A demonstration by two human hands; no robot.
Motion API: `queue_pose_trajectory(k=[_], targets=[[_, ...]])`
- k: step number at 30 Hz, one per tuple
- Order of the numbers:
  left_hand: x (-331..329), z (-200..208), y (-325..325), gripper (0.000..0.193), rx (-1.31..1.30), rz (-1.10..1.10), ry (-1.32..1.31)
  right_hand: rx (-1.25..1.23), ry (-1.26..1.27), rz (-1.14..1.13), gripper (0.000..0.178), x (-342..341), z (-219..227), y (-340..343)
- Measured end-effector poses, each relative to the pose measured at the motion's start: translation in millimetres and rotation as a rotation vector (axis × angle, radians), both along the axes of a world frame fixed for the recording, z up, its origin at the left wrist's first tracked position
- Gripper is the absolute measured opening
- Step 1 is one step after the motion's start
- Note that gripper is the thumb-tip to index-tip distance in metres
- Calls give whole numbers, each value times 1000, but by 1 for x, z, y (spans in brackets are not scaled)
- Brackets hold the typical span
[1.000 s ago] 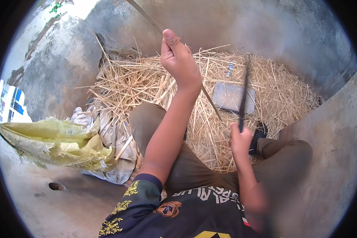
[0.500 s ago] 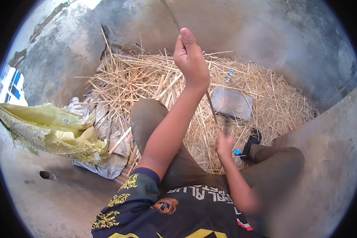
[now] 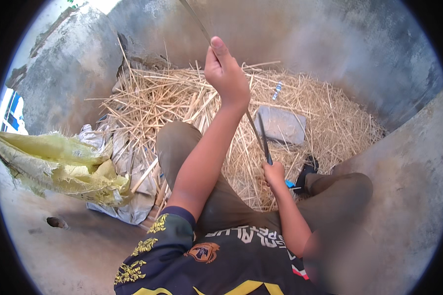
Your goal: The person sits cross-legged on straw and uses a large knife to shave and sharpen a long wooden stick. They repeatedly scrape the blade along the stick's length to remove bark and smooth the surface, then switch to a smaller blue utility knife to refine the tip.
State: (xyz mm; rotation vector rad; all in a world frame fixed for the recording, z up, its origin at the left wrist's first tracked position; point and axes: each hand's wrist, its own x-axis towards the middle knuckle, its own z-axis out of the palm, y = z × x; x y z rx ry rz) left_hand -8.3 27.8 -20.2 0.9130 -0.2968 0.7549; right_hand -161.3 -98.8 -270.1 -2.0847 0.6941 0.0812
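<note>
My left hand point(image 3: 227, 78) is raised in front of me, its fingers closed and the thumb pointing up along a long thin strip point(image 3: 196, 18) that looks like split bamboo or cane. The strip slants from the top edge, through that hand, down to the right. Lower and to the right, my right hand point(image 3: 274, 174) is wrapped around the handle of a knife point(image 3: 264, 140). Its dark narrow blade points upward beside the strip's lower part. Whether blade and strip touch I cannot tell.
Between and beyond my bent legs spreads a heap of pale shavings point(image 3: 330, 118). A grey block point(image 3: 283, 125) lies on it, near a small blue-white wrapper point(image 3: 277, 91). A frayed yellow sack point(image 3: 59, 162) sits at the left. Concrete walls point(image 3: 300, 34) surround the heap.
The knife blade, blurred before, now stands out clearly, tipped upward beside the strip. Both hands and the strip appear slightly farther left, with the whole view shifted likewise.
</note>
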Motion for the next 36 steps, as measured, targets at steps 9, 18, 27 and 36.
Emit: queue_pose_trajectory(k=[9,18,27,36], targets=[[-6,4,-2,49,-6,-61,-8,79,-255,-173,33,0,-69,11],[-54,58,25,51,-85,-61,-57,68,-391,-5,26,4,30,27],[-91,80,38,47,-93,-95,-131,217,-511,55,23,5,104,47],[-135,96,92,50,-4,-253,-315,241,-516,150,22,-14,160,51]])
